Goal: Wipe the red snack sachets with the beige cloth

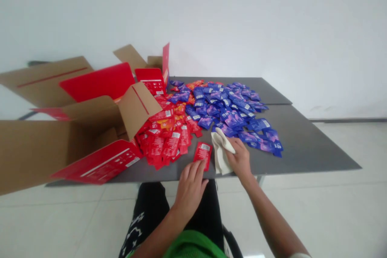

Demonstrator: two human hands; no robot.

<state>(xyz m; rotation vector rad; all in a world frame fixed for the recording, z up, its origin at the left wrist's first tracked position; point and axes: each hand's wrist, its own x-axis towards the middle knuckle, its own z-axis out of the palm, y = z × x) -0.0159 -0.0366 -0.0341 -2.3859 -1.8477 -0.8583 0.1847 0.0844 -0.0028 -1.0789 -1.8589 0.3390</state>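
Note:
One red packet (203, 153) lies apart from the others near the front edge of the table. My left hand (191, 185) rests with its fingers stretched out over the packet's lower end. In my right hand (240, 159) is a folded white cloth (221, 149), gripped between thumb and fingers, its lower part touching the tabletop just right of that packet. A heap of red packets (169, 137) spreads to the left. Behind and right of the cloth lies a larger pile of blue-purple packets (229, 109).
An open red cardboard box (99, 165) lies at the left with its flaps spread. A second red box (150, 78) stands behind it. The grey table (314, 145) extends right, with a white wall (242, 20) behind it.

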